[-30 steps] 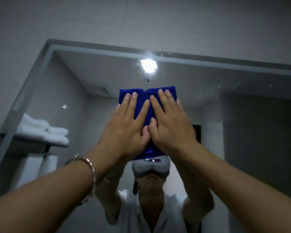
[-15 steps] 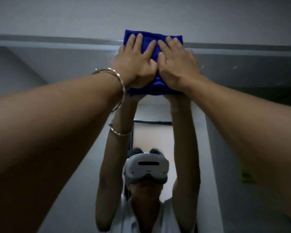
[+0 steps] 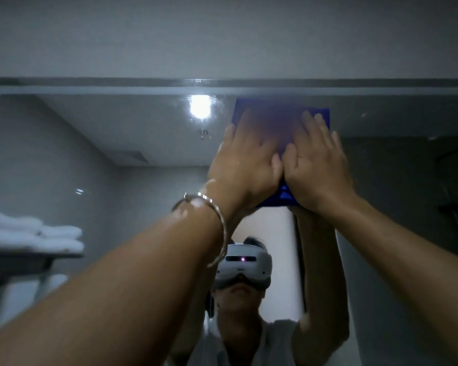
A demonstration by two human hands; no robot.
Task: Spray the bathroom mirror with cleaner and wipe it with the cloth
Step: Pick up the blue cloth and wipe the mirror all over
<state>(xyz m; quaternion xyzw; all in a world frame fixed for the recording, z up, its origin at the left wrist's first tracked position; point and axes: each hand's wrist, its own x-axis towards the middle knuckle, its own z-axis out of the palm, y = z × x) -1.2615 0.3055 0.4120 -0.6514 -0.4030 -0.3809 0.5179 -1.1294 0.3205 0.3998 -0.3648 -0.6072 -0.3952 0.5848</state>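
Two raised hands press a folded blue cloth (image 3: 280, 120) flat against a bathroom mirror (image 3: 117, 133), just below its top edge and right of a reflected ceiling light (image 3: 200, 108). The left hand (image 3: 245, 165) and right hand (image 3: 317, 165) lie side by side, fingers straight, thumbs touching. A silver bracelet (image 3: 217, 220) circles the left wrist

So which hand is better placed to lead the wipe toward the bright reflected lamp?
Left, probably: the left hand presses the folded blue cloth on the side nearest that lamp reflection; the right hand lies farther.
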